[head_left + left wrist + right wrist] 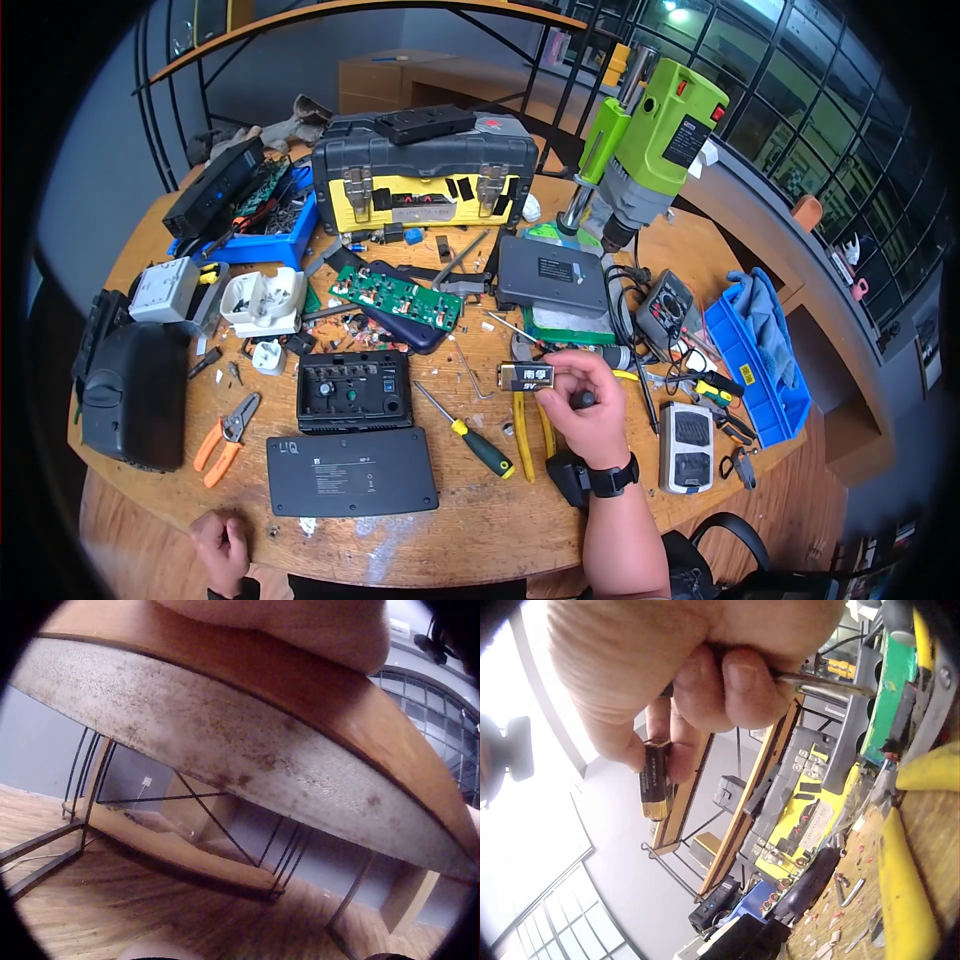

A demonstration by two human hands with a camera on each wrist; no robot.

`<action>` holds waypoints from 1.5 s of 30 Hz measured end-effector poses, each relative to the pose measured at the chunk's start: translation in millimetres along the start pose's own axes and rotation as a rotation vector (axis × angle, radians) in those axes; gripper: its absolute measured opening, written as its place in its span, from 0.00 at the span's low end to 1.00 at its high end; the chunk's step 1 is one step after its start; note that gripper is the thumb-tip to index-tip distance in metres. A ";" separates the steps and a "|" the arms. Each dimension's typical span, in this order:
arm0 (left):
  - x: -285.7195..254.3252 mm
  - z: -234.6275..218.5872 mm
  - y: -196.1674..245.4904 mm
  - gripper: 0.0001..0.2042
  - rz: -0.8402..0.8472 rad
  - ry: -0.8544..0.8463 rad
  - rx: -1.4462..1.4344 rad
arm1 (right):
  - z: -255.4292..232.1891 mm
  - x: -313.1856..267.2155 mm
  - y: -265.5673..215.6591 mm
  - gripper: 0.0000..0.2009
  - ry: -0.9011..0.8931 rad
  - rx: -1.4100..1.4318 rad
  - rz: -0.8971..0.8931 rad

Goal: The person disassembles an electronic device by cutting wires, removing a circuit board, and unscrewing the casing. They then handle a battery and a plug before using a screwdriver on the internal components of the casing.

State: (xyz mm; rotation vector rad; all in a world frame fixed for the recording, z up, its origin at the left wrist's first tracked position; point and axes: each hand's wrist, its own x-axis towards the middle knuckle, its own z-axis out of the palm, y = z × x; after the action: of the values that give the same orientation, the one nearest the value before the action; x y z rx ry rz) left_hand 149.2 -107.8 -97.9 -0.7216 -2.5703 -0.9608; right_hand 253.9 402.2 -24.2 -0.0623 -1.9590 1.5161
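Observation:
A 9V battery (525, 376) is pinched by my right hand (590, 410), raised over the middle of the wooden table. The same hand also keeps a thin metal shaft (825, 682) under its curled fingers, with a dark round handle end (582, 399) showing from above. My left hand (218, 545) rests idle on the table's front edge, fingers loosely curled, holding nothing. Between the hands lie a black opened device housing (352, 391) and a dark flat cover (352, 471) with a printed label. A green-and-black screwdriver (466, 434) lies just left of the right hand.
Orange-handled wire strippers (226, 440) lie at left, yellow-handled pliers (522, 440) under the right hand. Behind are a green circuit board (395, 297), a toolbox (425, 165) and a green drill press (655, 140). A multimeter (668, 305) and blue bin (765, 385) stand right.

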 end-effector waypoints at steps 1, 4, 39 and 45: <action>-0.3 0.6 -0.4 0.15 0.000 0.005 0.002 | -0.3 -0.6 -1.0 0.21 0.003 -0.003 0.002; -0.7 0.8 0.5 0.15 -0.006 0.006 0.000 | -1.3 -0.3 0.6 0.21 -0.006 -0.004 -0.019; -2.1 1.5 -0.1 0.16 -0.011 0.008 0.004 | -1.3 -2.3 1.3 0.21 0.011 -0.017 0.010; -0.6 1.1 0.4 0.16 -0.019 -0.001 -0.006 | -1.0 -1.4 2.1 0.21 0.010 -0.013 0.006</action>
State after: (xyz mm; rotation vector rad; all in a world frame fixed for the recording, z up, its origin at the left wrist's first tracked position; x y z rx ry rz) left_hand 149.8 -106.9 -98.7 -0.7006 -2.5812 -0.9752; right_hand 254.8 403.1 -26.6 -0.0815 -1.9626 1.5037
